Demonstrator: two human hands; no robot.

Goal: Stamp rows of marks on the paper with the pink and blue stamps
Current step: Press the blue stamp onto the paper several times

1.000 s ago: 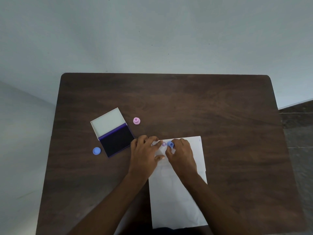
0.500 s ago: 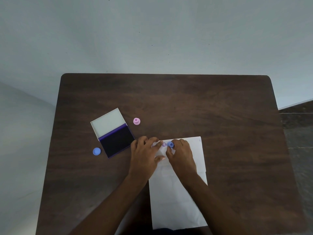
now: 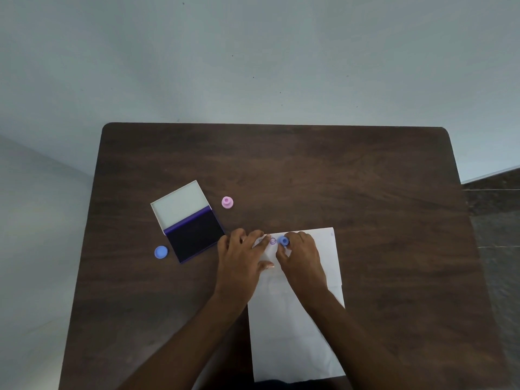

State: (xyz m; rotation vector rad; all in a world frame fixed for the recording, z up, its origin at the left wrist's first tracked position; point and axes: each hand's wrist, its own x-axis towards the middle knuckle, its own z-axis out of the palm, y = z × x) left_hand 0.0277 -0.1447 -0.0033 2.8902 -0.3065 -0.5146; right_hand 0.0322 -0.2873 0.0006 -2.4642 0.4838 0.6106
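A white sheet of paper (image 3: 298, 333) lies on the dark wooden table (image 3: 337, 178), near its front edge. My right hand (image 3: 302, 258) grips a blue stamp (image 3: 284, 241) and holds it down on the paper's top edge. Just left of the stamp sits a purple round mark (image 3: 272, 241). My left hand (image 3: 242, 257) lies flat with fingers spread on the paper's top left corner. The pink stamp (image 3: 227, 202) stands alone on the table, beyond my left hand.
An open ink pad (image 3: 194, 233) with its pale lid (image 3: 180, 205) folded back lies left of my hands. A blue cap (image 3: 161, 252) rests at the pad's left. A tiled floor (image 3: 495, 249) shows past the table's right edge.
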